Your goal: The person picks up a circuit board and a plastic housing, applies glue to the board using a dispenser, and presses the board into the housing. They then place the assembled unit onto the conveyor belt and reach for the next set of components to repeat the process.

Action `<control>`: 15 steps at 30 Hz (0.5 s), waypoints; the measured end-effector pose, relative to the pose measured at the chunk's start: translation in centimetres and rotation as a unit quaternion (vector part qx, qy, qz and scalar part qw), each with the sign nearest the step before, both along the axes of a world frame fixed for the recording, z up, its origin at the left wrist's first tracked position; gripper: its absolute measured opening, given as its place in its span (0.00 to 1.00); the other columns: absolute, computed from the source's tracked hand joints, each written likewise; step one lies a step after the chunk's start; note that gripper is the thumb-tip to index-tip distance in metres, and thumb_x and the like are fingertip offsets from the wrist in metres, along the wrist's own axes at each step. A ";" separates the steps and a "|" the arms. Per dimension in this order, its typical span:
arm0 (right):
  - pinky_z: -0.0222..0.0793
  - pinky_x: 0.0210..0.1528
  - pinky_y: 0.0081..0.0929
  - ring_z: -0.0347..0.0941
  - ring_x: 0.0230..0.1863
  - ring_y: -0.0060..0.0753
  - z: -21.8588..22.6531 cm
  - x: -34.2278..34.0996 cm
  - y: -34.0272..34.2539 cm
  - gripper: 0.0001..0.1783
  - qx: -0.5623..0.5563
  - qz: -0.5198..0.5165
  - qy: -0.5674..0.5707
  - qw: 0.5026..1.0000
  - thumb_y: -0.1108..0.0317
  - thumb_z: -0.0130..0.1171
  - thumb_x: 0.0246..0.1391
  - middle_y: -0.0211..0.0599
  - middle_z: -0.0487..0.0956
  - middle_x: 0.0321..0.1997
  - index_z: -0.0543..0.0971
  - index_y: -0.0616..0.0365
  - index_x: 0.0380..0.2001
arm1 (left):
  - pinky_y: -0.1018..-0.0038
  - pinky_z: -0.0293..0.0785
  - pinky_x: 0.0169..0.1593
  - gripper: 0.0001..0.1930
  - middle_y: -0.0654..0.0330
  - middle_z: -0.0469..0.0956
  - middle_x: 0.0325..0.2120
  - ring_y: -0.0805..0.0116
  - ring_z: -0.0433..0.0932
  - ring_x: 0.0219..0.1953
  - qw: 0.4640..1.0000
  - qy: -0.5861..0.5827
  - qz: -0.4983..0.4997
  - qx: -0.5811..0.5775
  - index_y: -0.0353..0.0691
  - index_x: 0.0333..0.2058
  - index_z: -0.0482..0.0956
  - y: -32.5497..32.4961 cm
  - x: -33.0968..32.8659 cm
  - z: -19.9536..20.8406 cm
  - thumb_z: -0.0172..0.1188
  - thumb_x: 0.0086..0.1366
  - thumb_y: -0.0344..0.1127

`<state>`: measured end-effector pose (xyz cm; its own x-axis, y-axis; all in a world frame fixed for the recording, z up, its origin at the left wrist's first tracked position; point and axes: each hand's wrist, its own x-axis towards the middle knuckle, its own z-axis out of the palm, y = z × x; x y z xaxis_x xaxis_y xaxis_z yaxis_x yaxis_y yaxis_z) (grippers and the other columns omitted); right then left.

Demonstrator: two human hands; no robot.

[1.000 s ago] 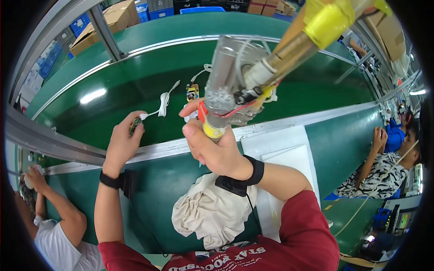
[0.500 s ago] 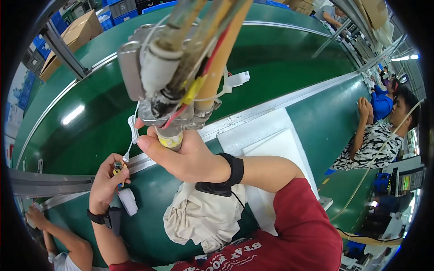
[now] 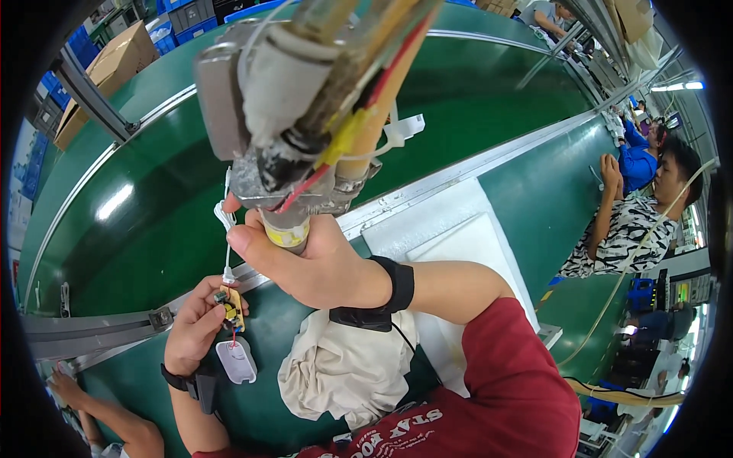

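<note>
My right hand [image 3: 324,267] is wrapped round the lower grip of a bulky metal hand tool [image 3: 294,195] with thick hoses, a red wire and yellow tape. It hangs over the bench's metal edge strip. My left hand [image 3: 197,330] pinches a small circuit board [image 3: 231,309] with yellow and green components. Thin red wires join the board to a white plastic shell [image 3: 237,360] just below it. From the board's far end runs a bundled white cable [image 3: 224,216], which lies over the green surface beyond the strip. The tool hides part of my right fingers.
A crumpled cream cloth [image 3: 347,370] and white foam sheets [image 3: 458,240] lie on the near bench. Beyond the tool sits a small white part [image 3: 410,127]. A metal post [image 3: 92,99] stands at left. Another person's arm [image 3: 114,412] is at lower left; a person [image 3: 626,229] sits at right.
My left hand has moved slightly right and turned the circuit board, so its components now face up. The white shell has swung round, showing its hollow side. My right hand keeps its hold.
</note>
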<state>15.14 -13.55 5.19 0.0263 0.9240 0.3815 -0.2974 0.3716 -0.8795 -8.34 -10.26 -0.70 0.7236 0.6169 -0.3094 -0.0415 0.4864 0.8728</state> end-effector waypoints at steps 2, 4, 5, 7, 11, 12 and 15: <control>0.57 0.29 0.15 0.61 0.27 0.08 0.2 -0.1 0.0 0.09 -0.032 0.018 0.038 0.999 0.74 0.55 0.58 0.19 0.70 0.29 0.71 0.59 0.42 | 0.74 0.73 0.44 0.23 0.55 0.75 0.39 0.67 0.77 0.39 1.000 0.000 0.000 -0.004 0.35 0.54 0.64 0.2 -0.4 -0.2 0.59 0.63 0.35; 0.58 0.30 0.15 0.61 0.27 0.08 0.0 -0.2 0.1 0.09 -0.018 0.009 0.040 0.999 0.74 0.55 0.58 0.19 0.70 0.30 0.72 0.59 0.42 | 0.74 0.73 0.45 0.24 0.54 0.76 0.39 0.67 0.77 0.40 1.000 0.000 -0.001 -0.006 0.35 0.55 0.64 0.1 -0.5 -0.4 0.60 0.63 0.34; 0.58 0.30 0.15 0.61 0.28 0.08 -0.1 -0.3 0.2 0.09 -0.004 0.002 0.043 0.999 0.74 0.56 0.58 0.19 0.71 0.31 0.72 0.59 0.42 | 0.74 0.73 0.45 0.24 0.54 0.76 0.40 0.66 0.77 0.40 1.000 -0.003 0.000 0.001 0.35 0.55 0.64 0.1 -0.5 -0.5 0.60 0.62 0.33; 0.59 0.31 0.15 0.62 0.28 0.08 -0.1 -0.3 0.1 0.08 0.010 -0.006 0.046 0.999 0.74 0.56 0.58 0.20 0.71 0.32 0.72 0.59 0.41 | 0.73 0.75 0.46 0.25 0.53 0.76 0.41 0.66 0.78 0.41 1.000 -0.008 0.005 0.015 0.35 0.56 0.64 -0.1 -0.5 -0.6 0.60 0.61 0.31; 0.60 0.31 0.15 0.62 0.30 0.08 0.3 -0.3 0.2 0.08 0.020 -0.035 0.015 0.999 0.74 0.56 0.58 0.20 0.71 0.34 0.72 0.59 0.41 | 0.71 0.76 0.46 0.25 0.54 0.76 0.42 0.65 0.78 0.42 0.999 -0.006 0.028 0.017 0.35 0.56 0.63 -0.4 -0.2 -0.5 0.60 0.61 0.26; 0.59 0.31 0.15 0.62 0.29 0.08 0.3 -0.4 0.3 0.08 0.019 -0.032 0.017 0.999 0.74 0.56 0.58 0.20 0.71 0.32 0.71 0.59 0.41 | 0.71 0.76 0.46 0.25 0.54 0.76 0.42 0.65 0.78 0.42 0.999 -0.005 0.029 0.018 0.35 0.56 0.63 -0.5 -0.1 -0.6 0.60 0.61 0.26; 0.57 0.30 0.15 0.61 0.28 0.08 0.5 -0.3 0.4 0.08 0.018 -0.024 0.024 0.999 0.74 0.55 0.58 0.20 0.70 0.30 0.71 0.59 0.41 | 0.70 0.77 0.46 0.26 0.54 0.76 0.43 0.65 0.78 0.42 0.999 -0.006 0.033 0.029 0.36 0.57 0.61 -0.9 0.2 -1.0 0.57 0.61 0.23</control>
<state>14.81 -13.11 5.65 0.0885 0.9070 0.4117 -0.3204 0.4173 -0.8504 -8.15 -11.12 -1.67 0.6839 0.6805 -0.2632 -0.0828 0.4307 0.8987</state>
